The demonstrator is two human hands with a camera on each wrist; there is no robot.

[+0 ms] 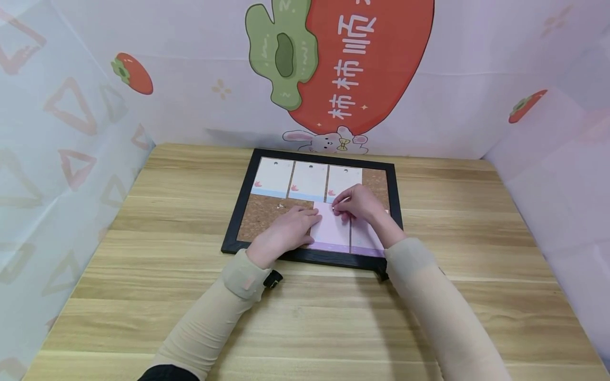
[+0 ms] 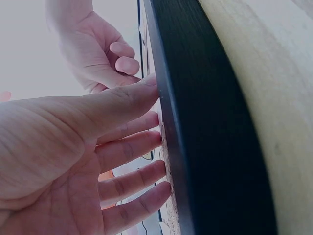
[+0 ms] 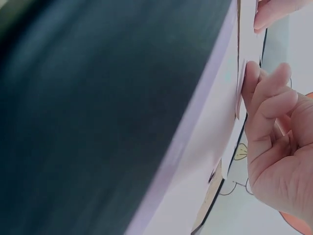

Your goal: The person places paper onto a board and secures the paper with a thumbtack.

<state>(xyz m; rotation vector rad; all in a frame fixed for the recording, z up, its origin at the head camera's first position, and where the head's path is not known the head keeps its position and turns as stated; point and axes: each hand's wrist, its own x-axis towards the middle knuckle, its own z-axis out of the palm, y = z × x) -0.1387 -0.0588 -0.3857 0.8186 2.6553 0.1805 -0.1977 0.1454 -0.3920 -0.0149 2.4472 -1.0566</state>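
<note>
A cork board (image 1: 259,217) in a black frame (image 1: 314,255) lies on the table. In its lower row, a pink card with a purple bottom band (image 1: 330,230) lies left of a similar card (image 1: 366,235). My left hand (image 1: 290,228) rests over the first card's left edge, fingers extended in the left wrist view. At that card's top edge, my right hand (image 1: 358,205) pinches a small thumbtack (image 1: 333,208), mostly hidden by the fingertips. The right wrist view shows the curled fingers (image 3: 269,105) against the card.
Three white cards, the middle one (image 1: 307,182) among them, are tacked along the top row. A few small tacks (image 1: 280,206) sit on the cork at left. Behind the wooden table (image 1: 305,312) stands a printed backdrop (image 1: 190,95).
</note>
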